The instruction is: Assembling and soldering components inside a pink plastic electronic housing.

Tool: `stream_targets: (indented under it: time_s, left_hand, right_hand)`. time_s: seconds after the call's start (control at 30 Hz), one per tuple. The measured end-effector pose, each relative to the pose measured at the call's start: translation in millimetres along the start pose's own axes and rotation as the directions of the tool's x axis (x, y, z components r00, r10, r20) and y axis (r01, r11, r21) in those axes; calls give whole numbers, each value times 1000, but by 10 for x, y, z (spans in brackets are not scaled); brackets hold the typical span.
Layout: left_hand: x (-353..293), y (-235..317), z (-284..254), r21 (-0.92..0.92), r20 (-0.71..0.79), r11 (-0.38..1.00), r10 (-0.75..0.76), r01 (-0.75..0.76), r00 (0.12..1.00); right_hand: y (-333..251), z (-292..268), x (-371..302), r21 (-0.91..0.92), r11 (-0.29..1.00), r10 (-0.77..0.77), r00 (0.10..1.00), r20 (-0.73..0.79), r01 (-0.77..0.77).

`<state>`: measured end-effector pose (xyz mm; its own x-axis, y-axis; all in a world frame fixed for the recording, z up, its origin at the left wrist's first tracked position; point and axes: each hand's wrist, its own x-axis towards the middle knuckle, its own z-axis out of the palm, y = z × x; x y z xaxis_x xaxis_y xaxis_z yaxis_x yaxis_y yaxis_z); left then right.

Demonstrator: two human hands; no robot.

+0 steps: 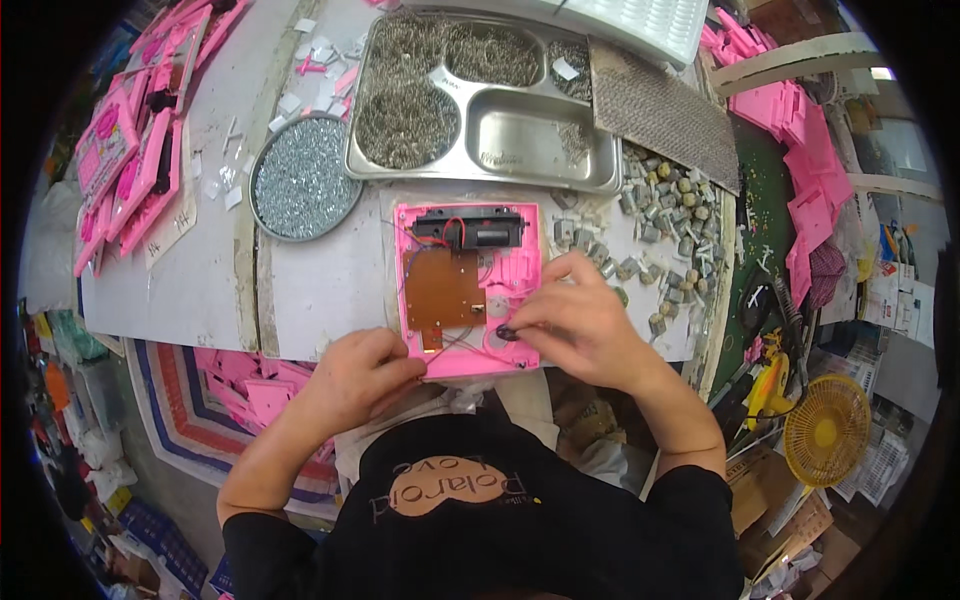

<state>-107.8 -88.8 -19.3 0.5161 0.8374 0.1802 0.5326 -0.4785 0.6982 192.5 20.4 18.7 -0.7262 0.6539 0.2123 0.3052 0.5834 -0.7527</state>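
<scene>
A pink plastic toy housing (pixel 518 275) lies with its inside up at the table's near edge. It holds a brown circuit board (pixel 445 290), a black mechanism (pixel 490 238) along its far side and thin red, blue and dark wires. My left hand (pixel 370 372) is closed at the housing's near left corner, with its fingertips on the rim. Over the near right part, my right hand (pixel 580 322) pinches a small dark round part (pixel 507 332) between thumb and fingers. What that part is exactly, I cannot make out.
Beyond the housing stands a steel compartment tray (pixel 475 110) of small metal springs. A round dish (pixel 305 175) of tiny screws sits to its left. Small metal motors (pixel 675 220) lie scattered at right. Pink housings (pixel 130 160) pile up at far left; a yellow fan (pixel 827 430) stands right.
</scene>
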Motion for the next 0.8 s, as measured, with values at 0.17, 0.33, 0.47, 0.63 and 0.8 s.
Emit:
stream_targets:
  time_s: [0.17,0.33,0.47,0.63,0.8]
  left_hand:
    - [5,19,30,0,-24,1000,-1,1,1000]
    - [-34,11,66,16,-53,1000,2,-1,999]
    - [-25,-13,93,60,-76,997,42,-38,996]
    - [-123,-125,211,98,-119,985,153,-142,981]
    - [-52,-109,117,116,-10,973,201,-199,979]
  right_hand:
    - [144,161,-80,-145,979,-142,989,41,146]
    - [73,256,-82,-276,933,-237,971,16,232]
    - [53,292,-116,-220,957,-197,980,-8,190]
    - [-4,222,-120,-209,963,-182,982,-45,169]
    - [445,-348,-221,-372,910,81,958,-273,-183]
